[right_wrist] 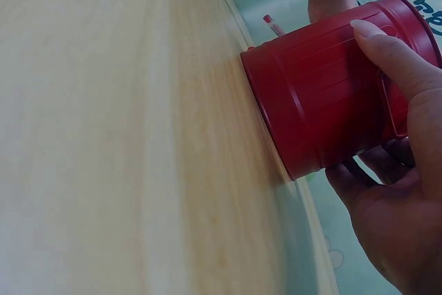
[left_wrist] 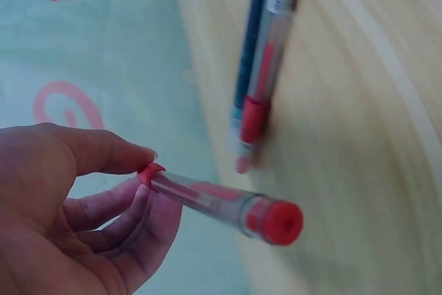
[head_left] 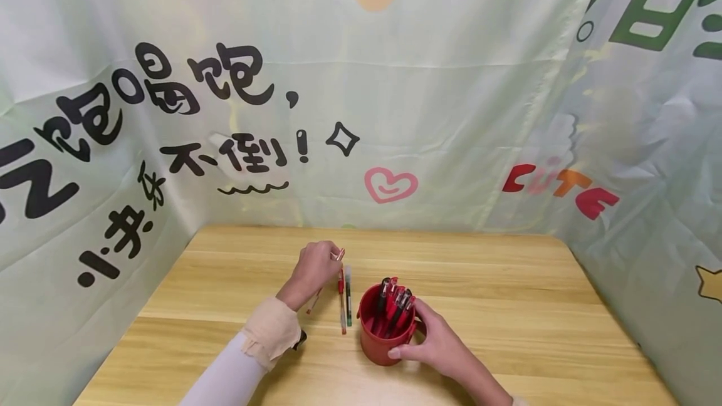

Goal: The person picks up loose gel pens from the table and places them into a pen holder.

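Observation:
My left hand (head_left: 317, 269) pinches a red gel pen (left_wrist: 207, 198) between thumb and fingertips, above the table; its clear barrel and red end point back toward the wrist. Just to the right of that hand lie two pens side by side: a red pen (head_left: 341, 306) and a green pen (head_left: 348, 299). My right hand (head_left: 445, 343) grips a small red bucket (head_left: 380, 349) from its right side, thumb on the near wall and fingers round behind. Several red and black pens (head_left: 395, 306) stand in the bucket, leaning to the right.
The wooden table (head_left: 507, 306) has printed fabric (head_left: 451, 111) hanging behind it and on both sides. A small black object (head_left: 300, 339) shows beside the left wrist.

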Motion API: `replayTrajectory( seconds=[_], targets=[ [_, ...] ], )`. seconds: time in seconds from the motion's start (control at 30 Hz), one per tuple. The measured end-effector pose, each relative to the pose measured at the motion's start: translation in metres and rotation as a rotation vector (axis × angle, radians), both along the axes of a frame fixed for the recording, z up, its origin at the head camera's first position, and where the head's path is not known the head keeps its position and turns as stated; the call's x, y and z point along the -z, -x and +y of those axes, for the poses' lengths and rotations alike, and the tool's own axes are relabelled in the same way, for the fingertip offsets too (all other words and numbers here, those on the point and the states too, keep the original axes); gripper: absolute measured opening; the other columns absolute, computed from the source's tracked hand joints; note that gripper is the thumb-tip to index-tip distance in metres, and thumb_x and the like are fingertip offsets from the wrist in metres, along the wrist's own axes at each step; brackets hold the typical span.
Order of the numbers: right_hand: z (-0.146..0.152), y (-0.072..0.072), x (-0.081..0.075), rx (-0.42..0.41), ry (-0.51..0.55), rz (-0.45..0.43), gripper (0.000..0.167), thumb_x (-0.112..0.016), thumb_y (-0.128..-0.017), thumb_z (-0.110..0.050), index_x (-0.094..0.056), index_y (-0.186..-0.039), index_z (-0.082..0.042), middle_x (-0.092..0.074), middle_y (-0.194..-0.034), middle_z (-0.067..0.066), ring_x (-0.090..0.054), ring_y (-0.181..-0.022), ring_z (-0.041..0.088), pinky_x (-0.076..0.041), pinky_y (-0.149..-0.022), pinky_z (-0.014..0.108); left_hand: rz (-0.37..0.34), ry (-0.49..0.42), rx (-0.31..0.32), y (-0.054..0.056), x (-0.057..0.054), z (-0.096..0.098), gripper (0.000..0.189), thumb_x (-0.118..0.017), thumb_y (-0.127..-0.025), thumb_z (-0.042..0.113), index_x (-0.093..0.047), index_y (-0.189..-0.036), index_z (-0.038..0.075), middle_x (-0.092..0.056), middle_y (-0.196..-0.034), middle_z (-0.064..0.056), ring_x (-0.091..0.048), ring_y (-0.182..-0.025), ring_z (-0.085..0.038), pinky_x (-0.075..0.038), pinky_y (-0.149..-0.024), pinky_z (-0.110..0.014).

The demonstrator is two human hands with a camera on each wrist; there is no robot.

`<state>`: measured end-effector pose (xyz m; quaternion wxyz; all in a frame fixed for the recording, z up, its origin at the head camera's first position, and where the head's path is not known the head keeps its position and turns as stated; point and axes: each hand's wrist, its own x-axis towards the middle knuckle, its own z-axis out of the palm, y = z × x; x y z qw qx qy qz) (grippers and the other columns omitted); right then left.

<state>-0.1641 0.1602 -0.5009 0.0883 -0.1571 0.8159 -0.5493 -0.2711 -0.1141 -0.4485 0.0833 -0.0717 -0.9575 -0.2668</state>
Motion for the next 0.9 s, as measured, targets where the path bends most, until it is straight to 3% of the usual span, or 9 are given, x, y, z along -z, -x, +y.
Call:
replayTrajectory(
  seconds=[0.3, 0.47, 0.9],
  targets=[
    [0.000, 0.000, 0.001, -0.013, 0.000, 0.016, 0.093, -0.094, -0.073, -0.033, -0.046, -0.152, -0.022, -0.060, -0.147, 0.003, -0.053, -0.141, 0.030, -0.045, -0.111, 0.019, 0.128, -0.020, 0.035, -0.017, -0.023, 0.009, 0.012, -0.069, -0.083, 0.008, -0.078, -0.093, 0.008, -0.077, -0.085, 0.000, -0.069, -0.076, -0.012, -0.060, -0.074, -0.033],
    [0.000, -0.001, -0.001, -0.011, 0.000, 0.010, 0.093, -0.094, -0.074, -0.033, -0.046, -0.152, -0.022, -0.060, -0.148, 0.004, -0.053, -0.142, 0.030, -0.045, -0.111, 0.019, 0.188, -0.044, 0.065, -0.023, -0.032, 0.013, 0.016, -0.069, -0.083, 0.008, -0.080, -0.096, 0.008, -0.078, -0.085, -0.001, -0.072, -0.076, -0.013, -0.058, -0.071, -0.032],
    [-0.001, -0.003, -0.002, 0.002, -0.016, -0.005, 0.096, -0.094, -0.073, -0.035, -0.045, -0.154, -0.019, -0.058, -0.150, 0.006, -0.050, -0.145, 0.031, -0.045, -0.112, 0.019, 0.263, -0.136, 0.096, -0.040, -0.050, 0.019, 0.013, -0.074, -0.085, 0.010, -0.080, -0.096, 0.009, -0.078, -0.083, -0.001, -0.071, -0.069, -0.010, -0.055, -0.061, -0.023]
  ],
)
